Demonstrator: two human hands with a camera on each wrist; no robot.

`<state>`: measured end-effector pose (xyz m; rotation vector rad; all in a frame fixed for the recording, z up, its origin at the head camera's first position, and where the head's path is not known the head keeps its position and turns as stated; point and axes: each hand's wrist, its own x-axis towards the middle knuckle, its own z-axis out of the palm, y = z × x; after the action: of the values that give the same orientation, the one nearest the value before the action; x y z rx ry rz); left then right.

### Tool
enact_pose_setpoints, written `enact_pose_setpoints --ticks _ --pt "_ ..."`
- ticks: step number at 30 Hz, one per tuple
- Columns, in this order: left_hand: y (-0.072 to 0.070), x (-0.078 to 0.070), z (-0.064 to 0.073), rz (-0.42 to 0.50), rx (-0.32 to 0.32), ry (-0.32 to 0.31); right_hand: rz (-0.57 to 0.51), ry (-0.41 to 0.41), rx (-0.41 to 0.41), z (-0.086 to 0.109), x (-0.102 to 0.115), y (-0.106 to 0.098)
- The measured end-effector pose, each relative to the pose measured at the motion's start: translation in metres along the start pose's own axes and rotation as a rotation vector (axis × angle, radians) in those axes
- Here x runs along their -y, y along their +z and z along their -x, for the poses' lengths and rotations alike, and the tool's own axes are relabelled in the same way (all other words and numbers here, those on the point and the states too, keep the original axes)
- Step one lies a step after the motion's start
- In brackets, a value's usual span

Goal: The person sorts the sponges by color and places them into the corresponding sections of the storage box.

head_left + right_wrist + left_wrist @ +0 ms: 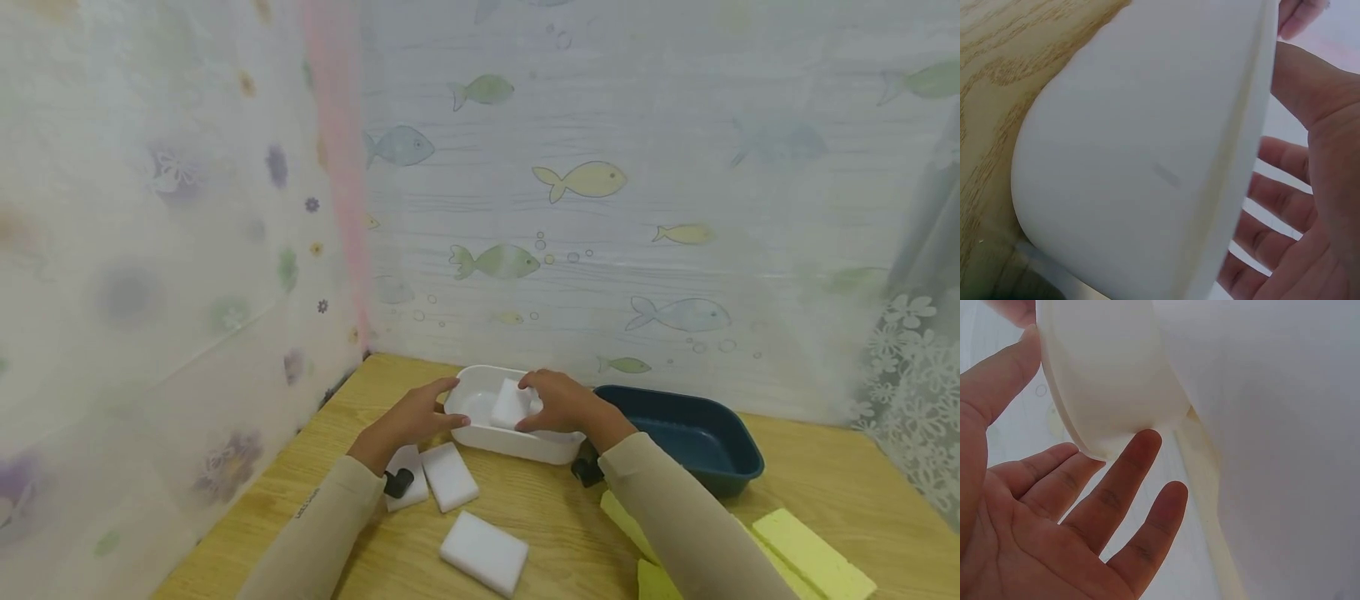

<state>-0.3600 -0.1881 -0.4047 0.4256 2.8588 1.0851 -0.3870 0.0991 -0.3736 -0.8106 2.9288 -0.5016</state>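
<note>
My right hand [564,403] reaches into the white basin [517,447] and pinches a white sponge [507,406] between thumb and fingers, at the basin's middle. At the basin's left end is my left hand [414,417], thumb by the near rim and fingers by the far side. In the left wrist view its fairly straight fingers [1138,462] lie along the outside of the basin [1104,369]. The right wrist view has the basin's wall [1129,156] in front of the right fingers [1279,194], hiding the sponge.
Several white sponges lie on the wooden table, one [483,550] at the front and another [450,477] nearer the basin. A dark blue basin [750,454] stands to the right. Yellow sponges [813,550] lie in front of it, partly under the right sleeve [682,517]. Patterned curtains [585,275] hang behind.
</note>
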Motion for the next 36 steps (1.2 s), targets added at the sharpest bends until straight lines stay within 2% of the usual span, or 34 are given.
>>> enact_pose_setpoints --ticks 5,13,23,31,36 --pt "-0.001 0.0 0.0 0.002 0.003 0.007 0.027 0.014 0.02 -0.002 0.001 0.002" --pt "0.0 0.003 -0.003 -0.005 0.002 0.007 0.062 0.016 0.004 -0.003 -0.002 0.007" --pt "-0.001 0.001 -0.003 0.012 0.011 -0.014 0.004 0.013 0.009 0.002 -0.001 0.001" --pt "-0.001 -0.002 -0.001 0.007 0.008 -0.025 -0.041 -0.024 -0.033 0.009 0.004 -0.005" --pt "-0.001 -0.002 0.0 0.003 0.009 -0.03 -0.074 -0.094 -0.104 0.02 0.01 -0.006"
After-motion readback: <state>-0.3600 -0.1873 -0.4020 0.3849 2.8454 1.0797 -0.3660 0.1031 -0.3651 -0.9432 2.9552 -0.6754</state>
